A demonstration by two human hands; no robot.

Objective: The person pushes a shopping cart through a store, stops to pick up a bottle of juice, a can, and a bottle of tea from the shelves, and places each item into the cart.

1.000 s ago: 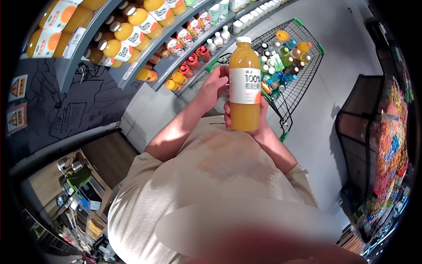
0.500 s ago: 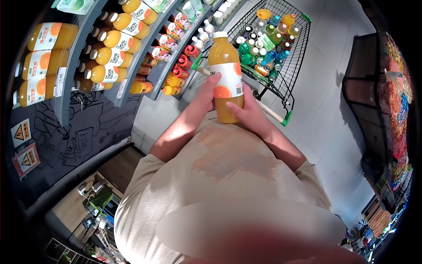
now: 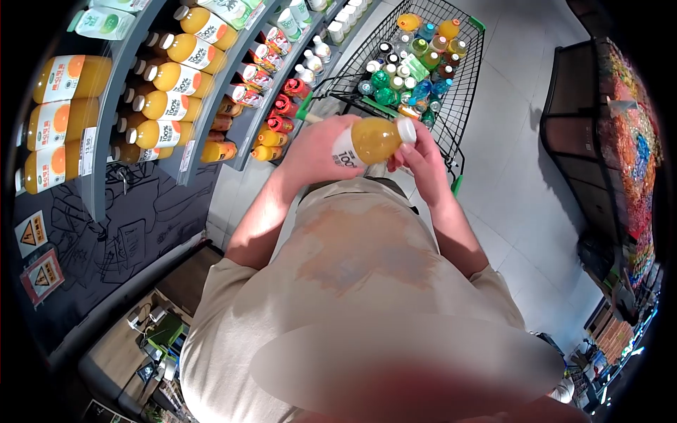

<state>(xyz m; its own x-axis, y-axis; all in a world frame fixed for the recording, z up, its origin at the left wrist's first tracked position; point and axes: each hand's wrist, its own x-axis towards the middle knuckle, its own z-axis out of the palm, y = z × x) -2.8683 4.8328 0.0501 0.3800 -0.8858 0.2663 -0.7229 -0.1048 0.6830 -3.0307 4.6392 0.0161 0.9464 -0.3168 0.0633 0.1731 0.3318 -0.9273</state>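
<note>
A bottle of orange juice with a white cap and a white label lies tilted nearly sideways in front of my body, its cap to the right. My left hand is wrapped round the labelled body of the bottle. At the cap end, the fingers of my right hand close on the white cap and neck. Just beyond the bottle stands a shopping cart with several drink bottles in it.
Shelves on the left hold rows of orange juice bottles and other drinks. A dark display rack with colourful packets stands on the right. Pale floor tiles lie between cart and rack. Behind me is a wooden counter.
The juice bottle has turned from upright to nearly sideways, its cap now pointing right. My right hand has moved from the bottle's lower body to its cap.
</note>
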